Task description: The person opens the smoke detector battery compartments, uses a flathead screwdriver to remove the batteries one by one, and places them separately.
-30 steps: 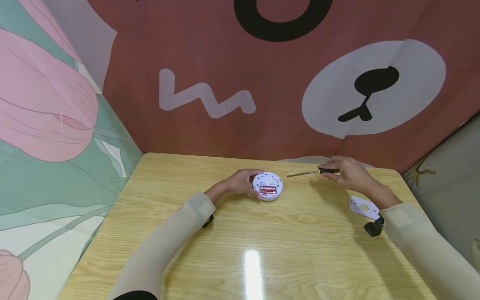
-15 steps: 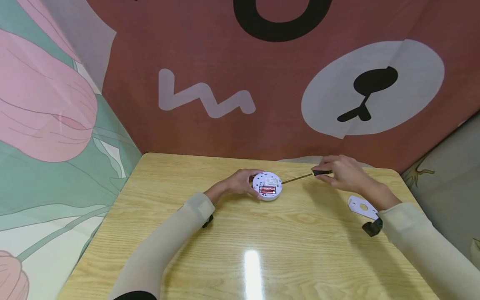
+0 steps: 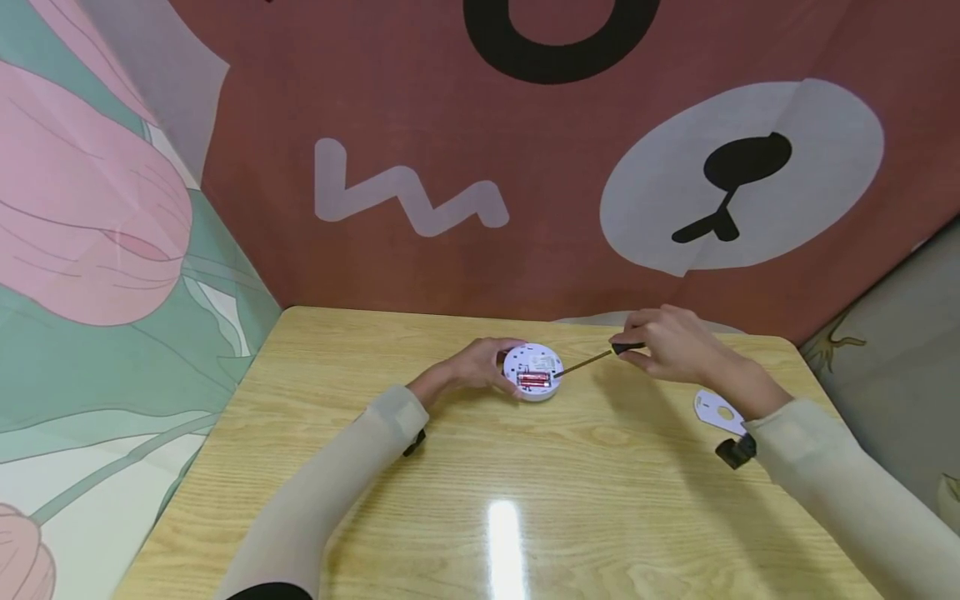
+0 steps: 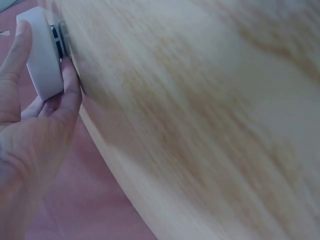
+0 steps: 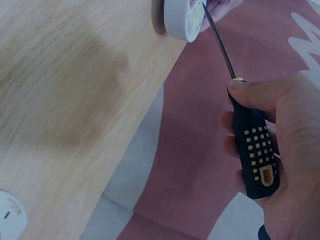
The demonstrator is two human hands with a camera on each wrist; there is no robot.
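Note:
My left hand [image 3: 482,364] grips the left side of a round white smoke alarm [image 3: 542,361], thumb on the near side and fingers round the far side. The alarm's back faces up, and red batteries [image 3: 534,380] lie in its open compartment. In the left wrist view, dark parts show on the underside of the smoke alarm [image 4: 42,60], towards the table. My right hand [image 3: 678,343] holds a black-and-yellow screwdriver [image 5: 255,145] by its handle, thumb along the collar. The shaft slants down to the left, its tip at the alarm's back beside the batteries; contact cannot be told.
A white mounting plate [image 3: 716,411] with a round hole lies on the wooden table [image 3: 420,517], partly behind my right forearm. The table's far edge runs close beyond both hands. A brown printed cloth [image 3: 405,275] hangs behind it.
My right hand has moved left with the screwdriver, bringing its tip from beside the smoke alarm to over its back, near the batteries. The left hand and alarm stay practically in place.

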